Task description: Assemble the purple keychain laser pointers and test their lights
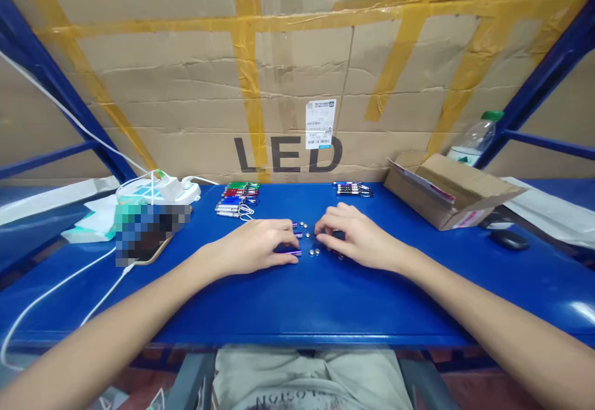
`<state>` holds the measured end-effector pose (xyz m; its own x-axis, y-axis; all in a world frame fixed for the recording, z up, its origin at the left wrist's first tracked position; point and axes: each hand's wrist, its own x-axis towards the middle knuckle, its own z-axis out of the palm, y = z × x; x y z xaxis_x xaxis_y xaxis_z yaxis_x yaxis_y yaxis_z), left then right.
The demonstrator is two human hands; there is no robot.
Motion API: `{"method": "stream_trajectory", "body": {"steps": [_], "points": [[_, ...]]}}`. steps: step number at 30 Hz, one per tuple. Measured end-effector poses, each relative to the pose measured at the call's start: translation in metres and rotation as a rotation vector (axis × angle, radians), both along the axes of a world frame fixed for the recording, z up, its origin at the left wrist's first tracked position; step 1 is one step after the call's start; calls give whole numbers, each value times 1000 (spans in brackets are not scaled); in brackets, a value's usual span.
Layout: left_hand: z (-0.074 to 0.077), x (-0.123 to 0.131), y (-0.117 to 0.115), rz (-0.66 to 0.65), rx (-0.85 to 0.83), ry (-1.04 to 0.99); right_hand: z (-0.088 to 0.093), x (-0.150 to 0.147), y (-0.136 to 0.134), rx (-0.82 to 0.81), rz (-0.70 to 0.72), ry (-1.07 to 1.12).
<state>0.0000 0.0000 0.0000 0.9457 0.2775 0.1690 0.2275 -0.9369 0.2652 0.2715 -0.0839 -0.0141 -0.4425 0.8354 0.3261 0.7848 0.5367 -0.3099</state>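
Note:
My left hand (263,243) rests on the blue table, its thumb and fingers apart over several shiny purple tubes (294,252). The tube ends poke out past the fingertips; the rest lies hidden under the palm. A short way to the right, my right hand (351,235) curves low over the table with thumb and fingers apart. Beneath it shows a dark piece (339,235), mostly covered, whose kind I cannot make out. Between the two hands lie several small silver discs (312,252) like button cells, with another by the right thumb.
Sorted keychain pens or lights (237,199) in green, red, blue and silver lie behind my left hand; a darker bunch (352,189) lies behind the right. A phone (153,236), cables and a power strip (186,192) occupy the left. Rightward are an opened carton (450,190) and black mouse (510,239).

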Motion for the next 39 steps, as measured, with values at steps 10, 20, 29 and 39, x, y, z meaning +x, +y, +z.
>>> {"method": "stream_trajectory", "body": {"steps": [10,20,29,39], "points": [[4,5,2,110,-245,-171,-4,-4,-4,-150,61,-66],[3,5,6,171,-501,-220,-4,-8,-5,-162,77,-45],[3,4,7,164,-504,-171,-5,-10,-6,-178,92,-19],[4,5,6,153,-507,-177,-3,-14,-8,-246,69,3]]}}
